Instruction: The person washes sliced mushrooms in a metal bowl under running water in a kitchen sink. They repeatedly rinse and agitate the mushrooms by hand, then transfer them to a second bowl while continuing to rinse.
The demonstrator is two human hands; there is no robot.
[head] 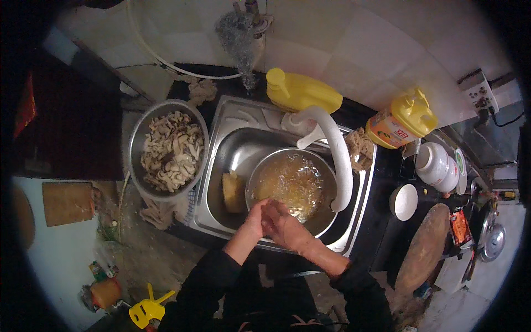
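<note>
My left hand [259, 220] and my right hand [286, 226] are pressed together over the near rim of a round metal basin [251, 182]. The basin stands in a stainless steel sink [222, 145] and holds brownish water [286, 178] with a rippled, shiny surface. Whether anything lies between my palms is hidden. A yellow sponge [232, 192] is left of the basin, in the sink. The white curved faucet [340, 157] arches over the basin's right side. Left of the sink, a metal bowl [135, 159] holds sliced mushrooms [174, 153].
A yellow jug [307, 93] lies behind the faucet; a labelled yellow bottle [398, 120] leans at the right. A crumpled brown cloth [359, 150] sits at the sink's corner. Further right are a white bowl [403, 202] and a wooden board [423, 249].
</note>
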